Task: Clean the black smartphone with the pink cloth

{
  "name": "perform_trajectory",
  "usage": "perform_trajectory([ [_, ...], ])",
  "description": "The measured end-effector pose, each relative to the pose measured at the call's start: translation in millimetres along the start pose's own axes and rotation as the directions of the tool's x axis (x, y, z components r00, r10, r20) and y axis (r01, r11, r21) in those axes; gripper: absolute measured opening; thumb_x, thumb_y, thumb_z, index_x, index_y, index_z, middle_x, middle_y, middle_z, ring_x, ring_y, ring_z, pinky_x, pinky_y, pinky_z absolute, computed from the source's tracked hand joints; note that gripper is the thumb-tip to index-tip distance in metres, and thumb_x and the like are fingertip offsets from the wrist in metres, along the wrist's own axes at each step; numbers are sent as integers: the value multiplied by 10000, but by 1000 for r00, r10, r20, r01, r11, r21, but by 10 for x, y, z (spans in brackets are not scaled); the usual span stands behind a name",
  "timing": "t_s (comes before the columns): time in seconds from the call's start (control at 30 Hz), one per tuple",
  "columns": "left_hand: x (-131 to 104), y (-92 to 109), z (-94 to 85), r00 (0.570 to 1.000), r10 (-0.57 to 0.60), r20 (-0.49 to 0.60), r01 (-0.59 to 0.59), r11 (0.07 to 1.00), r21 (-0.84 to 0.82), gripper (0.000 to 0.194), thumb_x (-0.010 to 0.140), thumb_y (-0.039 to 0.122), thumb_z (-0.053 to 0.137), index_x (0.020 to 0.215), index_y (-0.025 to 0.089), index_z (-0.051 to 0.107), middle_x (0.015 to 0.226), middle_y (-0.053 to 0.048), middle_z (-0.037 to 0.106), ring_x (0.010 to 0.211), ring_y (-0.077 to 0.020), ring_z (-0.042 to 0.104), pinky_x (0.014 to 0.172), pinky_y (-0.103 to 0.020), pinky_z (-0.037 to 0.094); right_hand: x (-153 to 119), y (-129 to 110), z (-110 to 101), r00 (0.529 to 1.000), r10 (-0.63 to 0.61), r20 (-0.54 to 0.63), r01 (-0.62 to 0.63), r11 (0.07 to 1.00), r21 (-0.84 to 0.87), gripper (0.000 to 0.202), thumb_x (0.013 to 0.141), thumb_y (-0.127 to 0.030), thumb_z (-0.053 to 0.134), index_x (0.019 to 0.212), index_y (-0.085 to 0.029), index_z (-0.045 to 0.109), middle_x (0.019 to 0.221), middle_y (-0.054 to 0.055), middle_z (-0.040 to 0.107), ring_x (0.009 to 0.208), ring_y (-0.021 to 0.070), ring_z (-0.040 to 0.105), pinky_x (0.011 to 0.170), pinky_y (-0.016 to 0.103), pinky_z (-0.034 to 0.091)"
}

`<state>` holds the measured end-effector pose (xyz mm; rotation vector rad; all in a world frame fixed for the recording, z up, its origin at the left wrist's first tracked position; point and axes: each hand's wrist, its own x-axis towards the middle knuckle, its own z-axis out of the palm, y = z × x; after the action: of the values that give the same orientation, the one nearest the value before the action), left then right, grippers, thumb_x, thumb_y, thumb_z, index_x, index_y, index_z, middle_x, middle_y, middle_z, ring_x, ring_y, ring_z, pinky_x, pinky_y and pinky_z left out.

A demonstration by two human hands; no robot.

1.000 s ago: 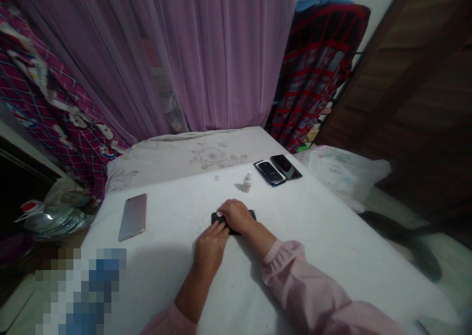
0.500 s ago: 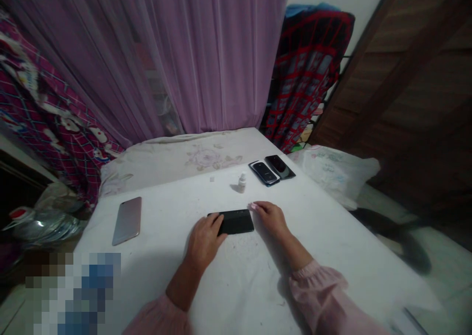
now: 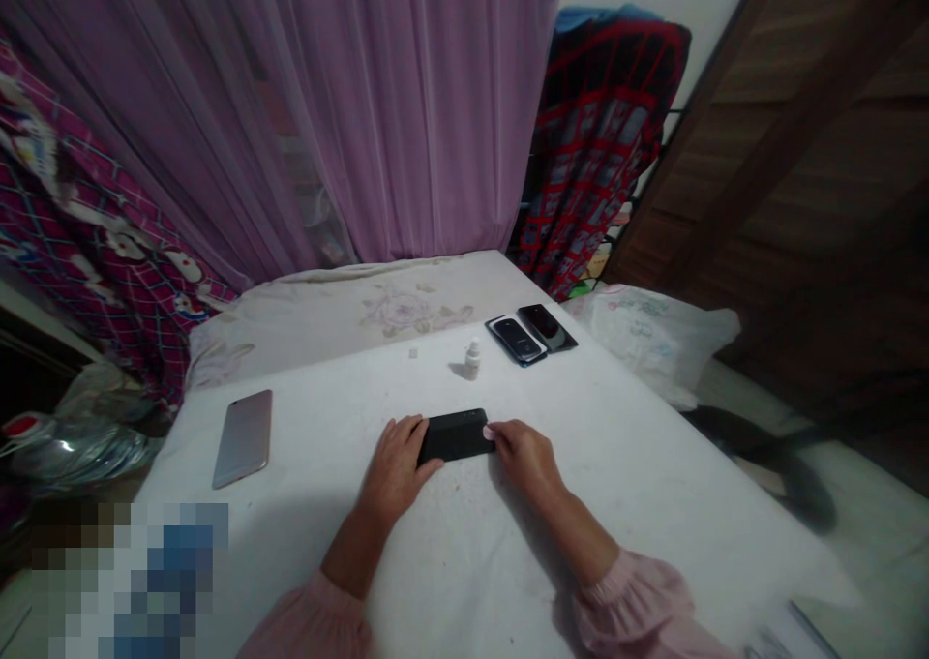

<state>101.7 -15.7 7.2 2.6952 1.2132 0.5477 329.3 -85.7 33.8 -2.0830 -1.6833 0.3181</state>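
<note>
A black phone [image 3: 454,435] lies on the white-covered table, its long side running left to right. My left hand [image 3: 396,465] is closed round its left end, thumb along the near edge and fingers over the far edge. At the opposite end, my right hand [image 3: 524,454] pinches a small pale pad [image 3: 489,433] against the phone's right edge; its material is too small to tell. Beyond the phone stands a small white bottle [image 3: 473,361], upright. A little square piece [image 3: 413,353] lies left of the bottle.
A rose-grey phone [image 3: 244,438] rests at the table's left. Two dark phones [image 3: 517,339] [image 3: 546,328] lie side by side at the back right. Past the right edge sits a white plastic bag [image 3: 653,340]. Purple curtains [image 3: 428,107] hang behind the table.
My right hand has brought the pale pad from beside the phone's far right corner onto its right end. My left hand still holds the left end. The view has shifted slightly.
</note>
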Motion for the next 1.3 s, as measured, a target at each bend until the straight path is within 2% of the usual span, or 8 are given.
perform_trajectory([
  [0.1, -3, -19, 22, 1000, 2, 0, -2, 1000, -15, 518, 866, 377, 612, 1319, 151, 501, 1342, -160, 567, 1254, -302, 523, 1119, -516, 327, -7, 14, 21, 1000, 5, -19, -5, 1000, 8, 285, 889, -168, 502, 1021, -238, 745, 1034, 41, 743, 929, 176, 683, 827, 238, 467],
  [0.37, -9, 2, 7, 1000, -15, 6, 15, 999, -40, 562, 873, 378, 590, 1373, 180, 425, 1353, -148, 566, 1270, -307, 513, 1104, -524, 343, 422, -157, 34, 998, 40, -42, -41, 999, -21, 283, 899, -167, 496, 996, -237, 753, 1026, 39, 748, 945, 178, 682, 830, 237, 464],
  [0.57, -10, 35, 23, 999, -48, -13, 47, 999, -26, 561, 872, 375, 585, 1364, 159, 428, 1339, -155, 574, 1257, -304, 522, 1102, -514, 347, 34, -33, 75, 995, 48, -88, -38, 993, 115, 279, 888, -207, 502, 1022, -226, 747, 1048, 53, 747, 945, 187, 695, 840, 258, 497],
  [0.7, 8, 74, 74, 994, -87, -66, 87, 996, 2, 536, 878, 379, 566, 1348, 151, 445, 1308, -159, 591, 1227, -307, 543, 1105, -526, 334, -231, 61, 3, 998, 56, -32, -45, 965, 259, 253, 856, -281, 535, 959, -257, 765, 1002, 39, 760, 924, 212, 706, 851, 302, 514],
  [0.83, -23, 75, 115, 985, -139, -100, 142, 989, 27, 569, 880, 417, 551, 1363, 137, 438, 1303, -171, 595, 1234, -310, 539, 1112, -537, 312, -228, 126, -78, 992, 123, 16, -116, 871, 478, 285, 815, -421, 572, 897, -237, 773, 933, 56, 769, 868, 242, 710, 812, 337, 530],
  [0.97, -153, -28, 103, 971, -201, -133, 211, 975, 68, 636, 849, 478, 573, 1363, 126, 448, 1402, -201, 516, 1334, -353, 436, 1117, -578, 265, -99, 140, -74, 980, 184, -71, -107, 799, 592, 332, 816, -445, 555, 916, -206, 761, 960, 80, 762, 900, 247, 698, 838, 352, 534],
  [1.13, -315, -126, 78, 973, -175, -150, 188, 979, 73, 605, 800, 482, 628, 1307, 176, 511, 1411, -188, 517, 1344, -384, 422, 1120, -614, 214, 90, -13, 33, 973, -32, -230, 120, 916, 383, 314, 892, -257, 462, 1047, -212, 731, 1064, 79, 724, 990, 207, 654, 911, 336, 503],
  [1.3, -368, -68, 56, 976, -152, -156, 162, 985, 55, 580, 782, 485, 654, 1261, 185, 522, 1399, -184, 530, 1334, -379, 439, 1122, -615, 216, 284, -129, 206, 958, -183, -221, 207, 974, 93, 355, 889, -135, 445, 1092, -221, 723, 1097, 78, 713, 1007, 211, 623, 926, 354, 482],
])
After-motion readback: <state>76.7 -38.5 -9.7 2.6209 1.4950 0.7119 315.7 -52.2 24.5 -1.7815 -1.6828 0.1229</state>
